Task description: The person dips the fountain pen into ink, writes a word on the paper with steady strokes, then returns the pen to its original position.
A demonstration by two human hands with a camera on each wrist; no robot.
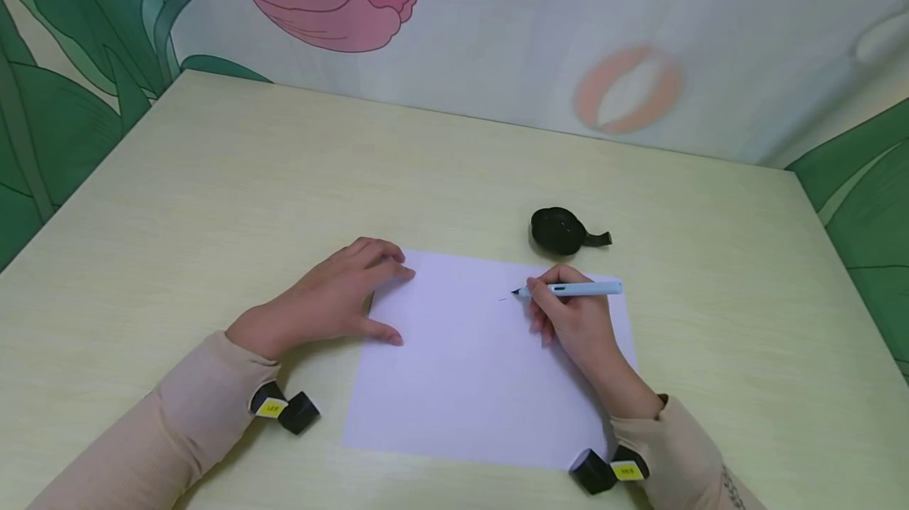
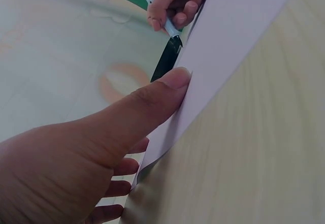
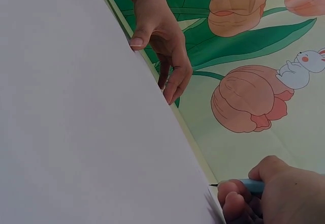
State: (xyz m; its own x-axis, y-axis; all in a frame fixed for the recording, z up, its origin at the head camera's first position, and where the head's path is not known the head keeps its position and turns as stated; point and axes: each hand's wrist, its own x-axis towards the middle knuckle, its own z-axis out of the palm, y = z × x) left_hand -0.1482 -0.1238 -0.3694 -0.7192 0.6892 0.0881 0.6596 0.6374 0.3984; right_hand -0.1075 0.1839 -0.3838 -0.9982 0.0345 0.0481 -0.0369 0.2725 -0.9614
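Note:
A white sheet of paper (image 1: 454,384) lies on the table. My right hand (image 1: 578,324) pinches a light blue pen (image 1: 589,288) with a dark pointed tip, its tip close over the upper right part of the sheet. Beside the tip is a short, faint dark mark (image 1: 503,299). At the sheet's left edge my left hand (image 1: 341,293) rests with fingers and thumb spread, the fingertips on the paper. In the left wrist view its thumb (image 2: 175,79) touches the paper. The right wrist view shows the pen (image 3: 251,185) between the right fingers.
A small black pan-shaped object (image 1: 559,230) with a short handle stands just beyond the sheet's top right. The pale wooden table (image 1: 319,155) ends at a wall (image 1: 497,36) painted with flowers and leaves. Each sleeve carries a small black wrist camera (image 1: 298,413).

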